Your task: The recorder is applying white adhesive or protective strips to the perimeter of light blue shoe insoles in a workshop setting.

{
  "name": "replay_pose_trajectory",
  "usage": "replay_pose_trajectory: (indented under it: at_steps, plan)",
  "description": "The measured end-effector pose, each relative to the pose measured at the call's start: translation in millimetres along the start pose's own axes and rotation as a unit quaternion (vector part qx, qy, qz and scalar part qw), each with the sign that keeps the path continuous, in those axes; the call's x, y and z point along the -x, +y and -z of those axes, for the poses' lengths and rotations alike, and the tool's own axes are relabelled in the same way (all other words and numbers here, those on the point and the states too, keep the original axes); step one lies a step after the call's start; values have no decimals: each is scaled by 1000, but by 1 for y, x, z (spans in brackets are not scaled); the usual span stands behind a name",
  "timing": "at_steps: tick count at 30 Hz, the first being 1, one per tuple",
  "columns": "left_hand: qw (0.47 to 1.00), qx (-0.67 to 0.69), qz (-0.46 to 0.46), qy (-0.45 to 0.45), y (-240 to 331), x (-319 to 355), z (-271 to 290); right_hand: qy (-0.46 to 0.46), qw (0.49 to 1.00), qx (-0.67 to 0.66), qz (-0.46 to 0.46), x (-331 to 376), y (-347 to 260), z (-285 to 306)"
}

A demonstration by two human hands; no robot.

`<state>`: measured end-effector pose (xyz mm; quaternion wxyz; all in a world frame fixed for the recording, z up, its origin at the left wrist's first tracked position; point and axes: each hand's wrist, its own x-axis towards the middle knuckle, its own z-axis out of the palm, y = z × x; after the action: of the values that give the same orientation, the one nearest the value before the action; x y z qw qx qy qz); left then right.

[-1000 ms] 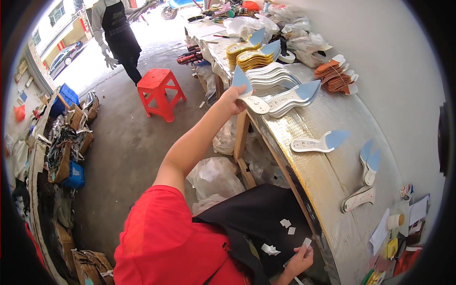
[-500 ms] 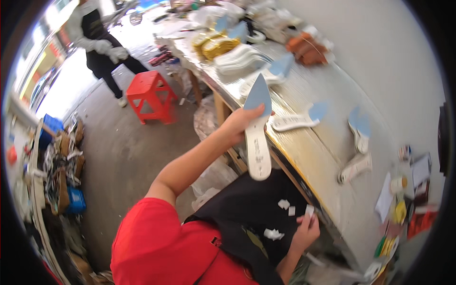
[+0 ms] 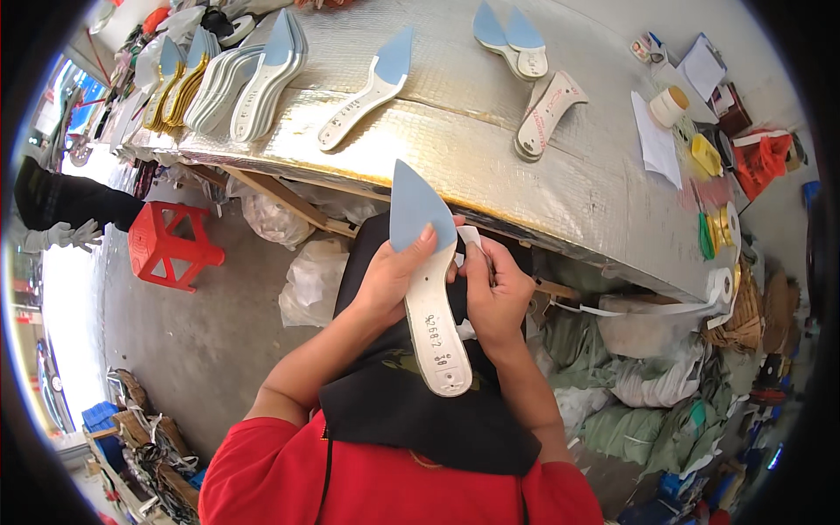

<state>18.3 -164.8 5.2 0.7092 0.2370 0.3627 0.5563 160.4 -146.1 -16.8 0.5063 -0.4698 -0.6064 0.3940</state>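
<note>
I hold a pointed shoe insole [image 3: 426, 271] in front of me, its blue toe up and its white heel toward my lap. My left hand [image 3: 395, 273] grips it from the left, thumb across the blue part. My right hand [image 3: 495, 293] presses against its right edge, pinching a small white sticker [image 3: 470, 236] there. Both hands are over my black apron [image 3: 411, 398], just in front of the silver-covered table [image 3: 472, 175].
On the table lie a single insole [image 3: 367, 87], a stacked row of insoles [image 3: 232, 83], two pairs of insoles [image 3: 529, 70], tape rolls [image 3: 668, 107] and papers. A red stool [image 3: 168, 245] stands on the floor at left. Another person's gloved hand [image 3: 74, 234] shows at far left. Bags lie under the table.
My left hand has brought an insole from the table down to my lap. My right hand rose from my lap with a white sticker and now meets the insole.
</note>
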Motion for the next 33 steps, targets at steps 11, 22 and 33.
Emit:
replay_pose_trajectory:
  at_steps: [11,22,33]
  plan:
    - [1000,18,8,19,-8,1,1,-12,1000,9,9,0,5,-2]
    - [996,1,38,79,-7,0,6,-63,997,39,7,-3,4,9]
    - [996,25,1,88,2,-7,-4,-192,974,-57,-105,8,6,10]
